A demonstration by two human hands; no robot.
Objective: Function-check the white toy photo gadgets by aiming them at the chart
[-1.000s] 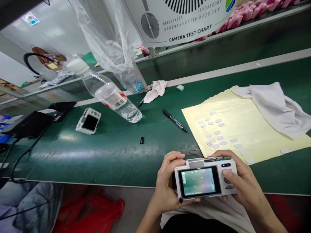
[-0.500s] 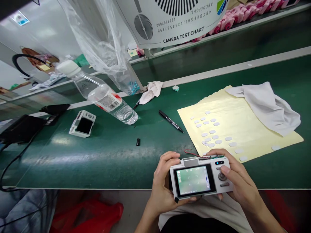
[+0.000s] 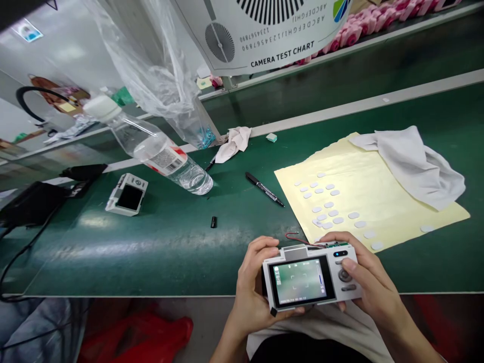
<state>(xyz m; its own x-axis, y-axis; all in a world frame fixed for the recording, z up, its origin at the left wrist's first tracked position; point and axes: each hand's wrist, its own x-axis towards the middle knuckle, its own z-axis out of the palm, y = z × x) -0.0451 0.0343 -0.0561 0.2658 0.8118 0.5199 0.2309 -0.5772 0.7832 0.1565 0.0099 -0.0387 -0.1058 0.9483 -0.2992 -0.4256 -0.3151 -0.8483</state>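
A white digital camera [image 3: 298, 282] is held between both hands at the front edge of the bench, its lit screen facing me with a greenish picture and a focus frame. My left hand [image 3: 251, 282] wraps the camera's left end, fingers on top and thumb below. My right hand [image 3: 372, 280] grips the other end, with the thumb on the back by the buttons. A blue light glows near the top right of the camera. Red and black wires [image 3: 302, 241] and a bit of green circuit board stick out of its top.
Beyond the camera lies a yellow sheet [image 3: 408, 201] with several white oval stickers and a white cloth [image 3: 419, 166]. Left of it are a black marker [image 3: 264, 189], a black cap [image 3: 214, 222], a water bottle [image 3: 162, 154] and a second camera [image 3: 127, 195]. A test chart [image 3: 264, 45] hangs above.
The view has shifted very slightly. Both hands keep the same hold on the camera, and its screen picture has changed a little in tone.
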